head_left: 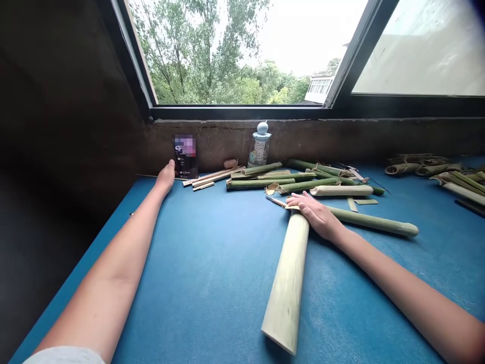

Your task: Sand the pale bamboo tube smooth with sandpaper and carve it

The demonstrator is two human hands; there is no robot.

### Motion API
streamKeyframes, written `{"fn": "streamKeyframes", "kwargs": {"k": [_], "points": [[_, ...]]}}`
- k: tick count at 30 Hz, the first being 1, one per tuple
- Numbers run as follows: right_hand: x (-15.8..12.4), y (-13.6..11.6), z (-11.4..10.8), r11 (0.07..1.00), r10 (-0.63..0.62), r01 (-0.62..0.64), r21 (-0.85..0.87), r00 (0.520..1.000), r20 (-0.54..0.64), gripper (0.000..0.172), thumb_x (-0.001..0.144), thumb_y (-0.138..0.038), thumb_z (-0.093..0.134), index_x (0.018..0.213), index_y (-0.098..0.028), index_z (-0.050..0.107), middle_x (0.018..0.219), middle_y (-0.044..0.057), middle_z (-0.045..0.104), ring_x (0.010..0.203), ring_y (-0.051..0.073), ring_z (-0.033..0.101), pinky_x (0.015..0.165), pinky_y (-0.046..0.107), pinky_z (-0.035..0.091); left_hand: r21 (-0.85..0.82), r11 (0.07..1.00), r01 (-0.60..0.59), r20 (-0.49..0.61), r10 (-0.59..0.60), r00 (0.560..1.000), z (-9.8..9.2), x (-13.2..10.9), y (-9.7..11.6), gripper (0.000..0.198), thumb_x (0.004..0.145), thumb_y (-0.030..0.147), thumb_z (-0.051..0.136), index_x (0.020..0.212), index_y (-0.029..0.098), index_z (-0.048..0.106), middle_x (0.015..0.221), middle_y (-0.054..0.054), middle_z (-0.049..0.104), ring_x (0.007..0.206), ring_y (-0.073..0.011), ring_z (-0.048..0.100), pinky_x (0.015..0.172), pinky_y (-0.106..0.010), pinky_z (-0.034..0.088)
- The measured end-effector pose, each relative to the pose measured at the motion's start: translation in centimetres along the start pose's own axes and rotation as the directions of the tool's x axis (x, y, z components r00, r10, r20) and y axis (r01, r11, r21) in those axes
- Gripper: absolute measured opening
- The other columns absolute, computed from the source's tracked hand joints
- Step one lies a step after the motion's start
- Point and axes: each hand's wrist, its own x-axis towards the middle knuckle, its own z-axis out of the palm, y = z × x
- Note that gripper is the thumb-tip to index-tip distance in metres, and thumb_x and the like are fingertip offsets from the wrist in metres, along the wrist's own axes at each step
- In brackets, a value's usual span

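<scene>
Smooth pale bamboo [285, 283], rough concrete ledge [303, 139]

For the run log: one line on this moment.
left hand: beside phone | right hand: on pale bamboo tube, green bamboo stalk

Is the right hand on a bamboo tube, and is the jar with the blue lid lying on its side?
Not quite: the jar with the blue lid is not lying on its side. The head view shows it standing upright by the wall. The right hand is on a bamboo tube, as you said.
</scene>
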Motion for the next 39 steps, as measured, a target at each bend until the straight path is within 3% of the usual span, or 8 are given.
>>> {"fn": "streamKeyframes", "kwargs": {"k": [6,15,18,23,26,31,36,39], "points": [[0.0,-5.2,1.5,0.992,-0.129,0.129,0.009,0.99,0.061,0.045,0.108,-0.035,0.026,0.114,-0.02,0.068,0.125,0.008,0.071,0.142,0.029,0.048,0.125,0.062,0.015,0.112,0.993,-0.038,0.003,0.038,0.999,-0.1,-0.2,0.4,0.065,0.096,0.063,0.026,0.097,0.015,0.07,0.109,-0.02,0.071,0.11,-0.0364,0.063,0.097,-0.044,0.046],[-3.5,-16.5,3.2,0.923,-0.385,0.384,0.033,0.917,0.107,0.043,0.104,-0.038,0.035,0.114,-0.011,0.068,0.136,0.016,0.065,0.15,0.035,0.034,0.125,0.059,0.023,0.246,0.966,-0.086,0.082,0.067,0.994,-0.2,-0.6,1.0,0.045,0.086,0.056,0.044,0.08,0.017,0.068,0.096,-0.016,0.073,0.095,-0.0337,0.066,0.082,-0.038,0.048],[-3.3,-16.0,3.2,0.86,-0.51,0.506,0.062,0.852,0.115,0.048,0.104,-0.042,0.036,0.12,-0.009,0.066,0.134,0.017,0.066,0.147,0.032,0.039,0.125,0.054,0.028,0.149,0.985,-0.085,0.09,0.072,0.993,-0.3,-0.4,0.8,0.044,0.084,0.051,0.045,0.089,0.015,0.071,0.102,-0.014,0.074,0.099,-0.0301,0.065,0.086,-0.035,0.048],[-1.3,-11.2,2.6,0.926,-0.353,0.359,-0.116,0.933,0.067,0.044,0.105,-0.034,0.034,0.12,-0.007,0.065,0.143,0.022,0.059,0.149,0.036,0.034,0.121,0.062,0.029,0.134,0.987,-0.089,0.089,0.077,0.993,-0.3,-0.4,0.8,0.042,0.079,0.045,0.05,0.096,0.014,0.071,0.109,-0.015,0.073,0.102,-0.0293,0.064,0.088,-0.034,0.047],[-2.1,-13.4,2.8,0.927,-0.359,0.365,-0.089,0.93,0.078,0.049,0.105,-0.035,0.032,0.126,-0.004,0.063,0.144,0.023,0.057,0.15,0.036,0.031,0.122,0.061,0.028,0.152,0.985,-0.079,0.084,0.067,0.994,-0.3,-0.5,0.8,0.045,0.082,0.053,0.047,0.09,0.015,0.071,0.102,-0.014,0.073,0.097,-0.03,0.065,0.085,-0.035,0.047],[-3.6,-17.3,3.6,0.781,-0.625,0.61,0.135,0.767,0.148,0.058,0.106,-0.047,0.029,0.129,-0.005,0.061,0.139,0.017,0.063,0.145,0.029,0.043,0.127,0.049,0.025,0.176,0.981,-0.077,0.09,0.062,0.994,-0.3,-0.5,0.7,0.052,0.085,0.061,0.044,0.088,0.015,0.07,0.098,-0.015,0.073,0.094,-0.0307,0.065,0.082,-0.035,0.047],[-2.0,-14.0,3.1,0.924,-0.376,0.379,-0.044,0.924,0.071,0.041,0.105,-0.029,0.033,0.115,-0.009,0.067,0.133,0.017,0.067,0.146,0.031,0.041,0.125,0.058,0.021,0.181,0.981,-0.074,0.105,0.056,0.993,-0.4,-0.5,0.8,0.05,0.085,0.054,0.045,0.097,0.013,0.071,0.108,-0.016,0.073,0.101,-0.0312,0.065,0.086,-0.035,0.046],[-2.5,-15.2,2.9,0.888,-0.452,0.458,-0.026,0.883,0.125,0.047,0.105,-0.039,0.036,0.12,-0.006,0.065,0.137,0.019,0.064,0.147,0.034,0.039,0.127,0.056,0.017,0.186,0.98,-0.064,0.117,0.043,0.992,-0.5,-0.6,1.0,0.051,0.086,0.052,0.045,0.103,0.012,0.071,0.114,-0.017,0.072,0.106,-0.0324,0.064,0.088,-0.036,0.046]]}}
